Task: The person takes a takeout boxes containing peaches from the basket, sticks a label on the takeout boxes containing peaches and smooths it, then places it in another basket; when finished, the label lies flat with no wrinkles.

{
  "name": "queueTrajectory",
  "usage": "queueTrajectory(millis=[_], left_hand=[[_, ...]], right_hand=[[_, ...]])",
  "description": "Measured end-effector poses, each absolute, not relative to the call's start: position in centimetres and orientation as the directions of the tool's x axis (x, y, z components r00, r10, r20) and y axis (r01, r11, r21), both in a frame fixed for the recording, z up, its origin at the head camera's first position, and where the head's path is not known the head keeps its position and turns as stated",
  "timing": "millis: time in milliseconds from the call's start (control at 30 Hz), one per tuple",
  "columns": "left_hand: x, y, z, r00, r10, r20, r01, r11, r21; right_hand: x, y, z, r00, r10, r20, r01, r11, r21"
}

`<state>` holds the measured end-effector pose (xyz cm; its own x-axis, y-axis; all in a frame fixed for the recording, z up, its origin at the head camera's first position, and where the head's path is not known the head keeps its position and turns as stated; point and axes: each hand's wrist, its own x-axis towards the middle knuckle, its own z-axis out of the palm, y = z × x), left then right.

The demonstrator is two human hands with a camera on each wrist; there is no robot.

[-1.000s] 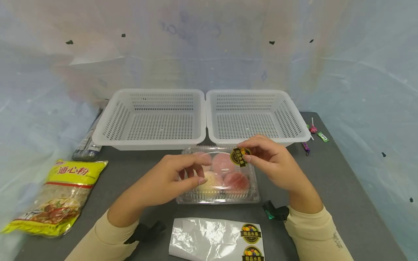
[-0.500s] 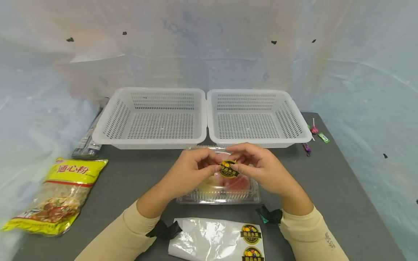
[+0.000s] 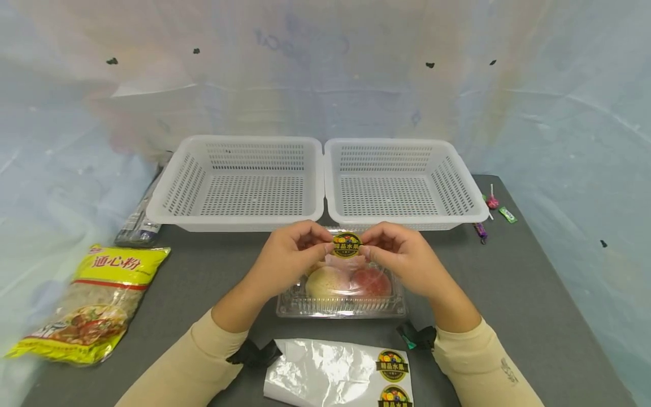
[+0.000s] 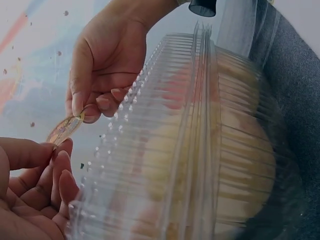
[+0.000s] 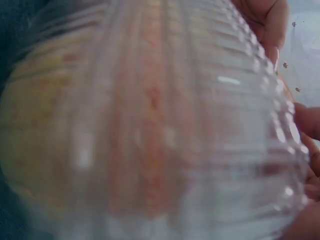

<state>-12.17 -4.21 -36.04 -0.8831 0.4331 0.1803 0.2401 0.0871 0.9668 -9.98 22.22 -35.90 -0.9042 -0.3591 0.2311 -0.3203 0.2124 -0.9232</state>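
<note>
Grey tabletop (image 3: 508, 282) is seen bearing 2 white baskets (image 3: 239, 181) at the far side. Above the clear fruit box (image 3: 346, 294), a round sticker (image 3: 346, 245) is pinched between left hand (image 3: 285, 257) and right hand (image 3: 402, 257).

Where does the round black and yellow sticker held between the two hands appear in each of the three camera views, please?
Head: the round black and yellow sticker sits at centre, pinched by the left hand and the right hand.
Left wrist: seen edge-on at lower left, between both hands' fingertips.
Right wrist: not visible.
Shared landmark: the clear plastic fruit box.
</note>
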Motion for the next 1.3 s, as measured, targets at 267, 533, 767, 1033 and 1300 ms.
queueTrajectory(millis=[267,533,767,1033,1300], left_hand=[[-12.8,-4.0,-37.2,-0.897,0.435,0.079,0.141,0.111,0.984],[-12.5,-3.4,-37.7,-0.911,0.399,0.105,0.217,0.247,0.944],[-12.4,-2.9,-38.1,-0.920,0.350,0.177,0.317,0.398,0.861],[-12.2,-2.4,-38.2,-0.926,0.320,0.198,0.335,0.463,0.820],[-12.3,-1.9,-38.4,-0.927,0.310,0.211,0.356,0.549,0.756]], right_hand=[[-10.5,21.8,-36.9,-0.944,-0.304,0.126,-0.200,0.225,-0.954],[-10.5,21.0,-37.4,-0.971,-0.238,0.030,-0.103,0.301,-0.948],[-10.3,20.1,-37.5,-0.985,-0.175,0.007,-0.079,0.406,-0.910],[-10.0,19.9,-37.6,-0.988,-0.152,0.023,-0.093,0.472,-0.877],[-9.6,18.8,-37.2,-0.991,-0.121,0.060,-0.125,0.655,-0.745]])
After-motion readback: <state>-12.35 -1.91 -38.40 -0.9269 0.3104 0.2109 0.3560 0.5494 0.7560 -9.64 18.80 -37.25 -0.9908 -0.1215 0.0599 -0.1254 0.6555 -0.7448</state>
